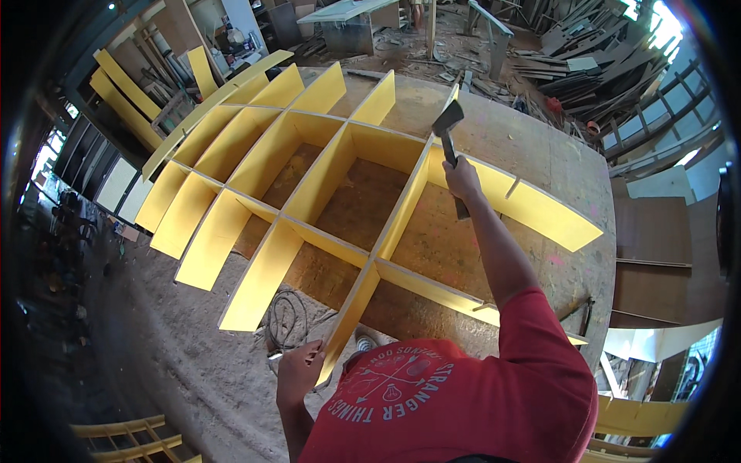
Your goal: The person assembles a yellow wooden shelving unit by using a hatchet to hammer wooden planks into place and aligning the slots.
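Note:
My right hand [463,179] is wrapped round the dark handle of a hatchet [448,118]. Its broad flat head points up, above the far end of a long yellow board [411,202]. This board runs toward me through a grid of interlocked yellow boards standing on edge. Down at its near end, my left hand [299,372] has its fingers curled against the board's side. A slotted cross board [532,202] reaches right from beneath the hatchet. Another cross board [440,293], nearer to me, also has a slot with a small piece at it.
The grid rests on a large wooden worktable [571,154]. A coiled cable [285,316] lies on the dusty floor at the near left. Scrap wood [579,65] is heaped at the far right. More yellow boards [127,96] lean at the far left.

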`<state>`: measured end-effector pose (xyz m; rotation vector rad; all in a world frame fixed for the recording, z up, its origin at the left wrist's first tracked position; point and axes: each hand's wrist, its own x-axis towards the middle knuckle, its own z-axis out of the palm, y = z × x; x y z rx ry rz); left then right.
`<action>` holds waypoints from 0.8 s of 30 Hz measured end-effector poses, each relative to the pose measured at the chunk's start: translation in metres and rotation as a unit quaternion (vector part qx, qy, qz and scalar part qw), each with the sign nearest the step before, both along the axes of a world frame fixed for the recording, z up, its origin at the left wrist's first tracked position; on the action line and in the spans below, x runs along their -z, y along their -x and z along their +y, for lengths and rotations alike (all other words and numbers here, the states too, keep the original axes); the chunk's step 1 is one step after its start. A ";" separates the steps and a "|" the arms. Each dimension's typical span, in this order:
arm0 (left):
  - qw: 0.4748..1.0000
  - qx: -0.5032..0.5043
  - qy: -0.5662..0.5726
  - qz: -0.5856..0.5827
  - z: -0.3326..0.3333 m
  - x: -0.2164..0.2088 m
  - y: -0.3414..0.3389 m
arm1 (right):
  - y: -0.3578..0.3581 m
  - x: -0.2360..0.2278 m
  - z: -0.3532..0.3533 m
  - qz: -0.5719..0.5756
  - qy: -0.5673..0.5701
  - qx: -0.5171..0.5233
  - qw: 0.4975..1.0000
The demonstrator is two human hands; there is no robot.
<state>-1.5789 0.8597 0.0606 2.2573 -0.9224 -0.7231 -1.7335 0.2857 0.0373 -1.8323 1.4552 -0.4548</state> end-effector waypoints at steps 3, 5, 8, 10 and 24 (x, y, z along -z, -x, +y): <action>0.999 0.033 -0.037 -0.021 -0.004 0.001 -0.001 | -0.002 0.004 0.010 0.050 0.114 -0.005 0.992; 0.998 0.043 -0.047 -0.008 -0.012 -0.002 -0.003 | 0.009 0.029 -0.018 0.133 0.135 -0.037 0.981; 0.998 0.042 -0.044 -0.001 -0.010 0.000 -0.004 | -0.001 0.016 -0.032 0.202 0.101 -0.097 0.969; 0.998 0.038 -0.047 -0.010 -0.008 0.001 -0.004 | 0.001 0.001 -0.030 0.181 0.066 -0.099 0.976; 0.998 0.026 -0.045 -0.030 0.000 0.028 -0.010 | 0.005 0.007 0.002 0.052 -0.013 -0.079 0.995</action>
